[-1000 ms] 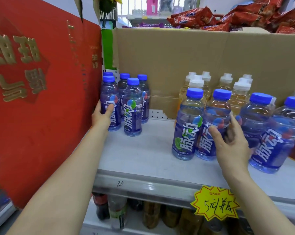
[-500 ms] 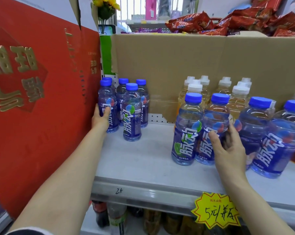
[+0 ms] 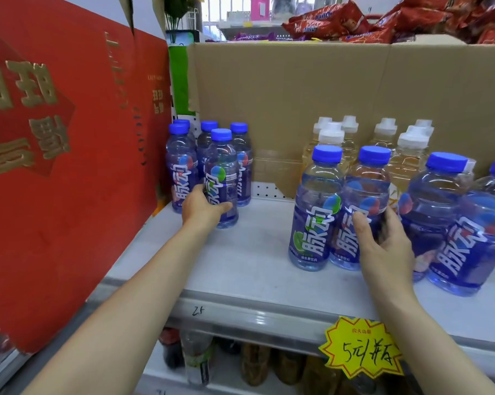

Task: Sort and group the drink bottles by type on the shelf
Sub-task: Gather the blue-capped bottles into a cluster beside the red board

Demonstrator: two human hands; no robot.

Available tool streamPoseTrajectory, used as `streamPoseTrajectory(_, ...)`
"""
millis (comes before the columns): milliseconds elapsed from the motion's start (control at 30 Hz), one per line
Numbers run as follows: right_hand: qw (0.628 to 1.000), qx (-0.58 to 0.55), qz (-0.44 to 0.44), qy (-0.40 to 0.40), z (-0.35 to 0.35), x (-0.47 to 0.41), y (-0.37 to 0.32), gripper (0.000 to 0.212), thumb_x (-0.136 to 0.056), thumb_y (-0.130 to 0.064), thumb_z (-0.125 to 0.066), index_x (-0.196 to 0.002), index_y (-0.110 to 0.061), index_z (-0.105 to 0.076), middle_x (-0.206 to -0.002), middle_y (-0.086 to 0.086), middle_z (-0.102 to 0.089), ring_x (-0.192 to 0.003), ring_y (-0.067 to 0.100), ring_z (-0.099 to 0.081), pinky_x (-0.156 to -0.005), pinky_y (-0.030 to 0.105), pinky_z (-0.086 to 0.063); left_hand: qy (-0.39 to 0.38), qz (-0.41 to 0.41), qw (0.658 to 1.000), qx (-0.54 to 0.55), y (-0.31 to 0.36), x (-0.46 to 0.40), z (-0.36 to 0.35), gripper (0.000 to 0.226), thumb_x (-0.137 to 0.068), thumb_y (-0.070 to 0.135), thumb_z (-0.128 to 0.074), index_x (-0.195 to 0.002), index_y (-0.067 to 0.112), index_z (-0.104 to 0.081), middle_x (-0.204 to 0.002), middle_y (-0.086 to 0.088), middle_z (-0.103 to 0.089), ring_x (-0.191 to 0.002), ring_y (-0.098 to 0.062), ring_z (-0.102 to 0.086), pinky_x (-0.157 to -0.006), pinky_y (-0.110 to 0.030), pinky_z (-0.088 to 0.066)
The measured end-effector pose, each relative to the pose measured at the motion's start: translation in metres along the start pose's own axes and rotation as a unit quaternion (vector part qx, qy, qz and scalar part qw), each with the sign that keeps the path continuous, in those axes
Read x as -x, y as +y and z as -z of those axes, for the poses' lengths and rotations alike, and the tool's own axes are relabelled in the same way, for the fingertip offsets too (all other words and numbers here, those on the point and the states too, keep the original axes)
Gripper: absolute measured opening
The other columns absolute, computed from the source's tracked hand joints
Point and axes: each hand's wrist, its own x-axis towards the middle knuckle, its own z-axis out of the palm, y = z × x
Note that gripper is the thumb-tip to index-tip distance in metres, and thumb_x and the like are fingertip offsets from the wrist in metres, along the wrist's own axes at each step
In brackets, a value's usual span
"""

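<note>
Front blue-capped bottle (image 3: 222, 181) of the far-left cluster being grasped by the left hand (image 3: 202, 208), second bottle (image 3: 360, 212) of the near-right row being gripped by the right hand (image 3: 383, 246), both standing on the shelf (image 3: 240, 266)

blue-capped bottles (image 3: 222, 178) upright, yellow bottles (image 3: 408, 158) behind
</note>
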Motion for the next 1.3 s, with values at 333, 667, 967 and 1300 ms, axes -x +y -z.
streamPoseTrajectory(333, 1.0, 0.001, 0.0, -0.007, 0.001, 0.0, 0.0, 0.049, -0.098, -0.049, -0.061, -0.145, -0.038, -0.05, -0.135, -0.016, -0.064, -0.125, 0.006, -0.061, -0.104, 0.048, -0.054, 0.092, 0.024, 0.995, -0.017, -0.011, -0.011, 0.006, 0.059, -0.07, 0.039, -0.092, -0.102, 0.013, -0.049, -0.117, -0.006, -0.059, -0.102, -0.028, -0.057, -0.079, -0.035, -0.042)
streamPoseTrajectory(667, 1.0, 0.004, -0.004, -0.008, 0.001, 0.002, -0.001, 0.052, -0.098, -0.048, -0.06, -0.147, -0.037, -0.048, -0.138, -0.015, -0.063, -0.127, 0.004, -0.058, -0.106, 0.045, -0.052, 0.092, 0.021, 0.995, -0.042, -0.014, -0.02, 0.001, 0.063, -0.071, 0.046, -0.089, -0.107, 0.007, -0.055, -0.118, -0.01, -0.06, -0.106, -0.033, -0.06, -0.079, -0.04, -0.047)
streamPoseTrajectory(967, 1.0, -0.011, -0.019, -0.018, 0.0, 0.004, -0.005, 0.053, -0.099, -0.042, -0.063, -0.149, -0.039, -0.045, -0.136, -0.02, -0.061, -0.123, -0.004, -0.057, -0.1, 0.027, -0.05, 0.137, -0.039, 0.988, 0.066, 0.018, 0.014, -0.002, 0.071, -0.071, 0.045, -0.089, -0.12, 0.012, -0.051, -0.124, -0.009, -0.053, -0.116, -0.028, -0.053, -0.094, -0.034, -0.042)
streamPoseTrajectory(1300, 0.999, 0.019, -0.03, -0.028, 0.001, 0.006, -0.006, 0.064, -0.097, -0.023, -0.07, -0.152, -0.033, -0.04, -0.133, -0.02, -0.061, -0.115, -0.01, -0.057, -0.104, 0.032, -0.05, -0.306, -0.1, 0.922, 0.216, 0.066, 0.114, -0.049, 0.061, -0.074, 0.024, -0.09, -0.127, 0.024, -0.059, -0.117, 0.005, -0.073, -0.106, -0.011, -0.07, -0.095, -0.037, -0.058)
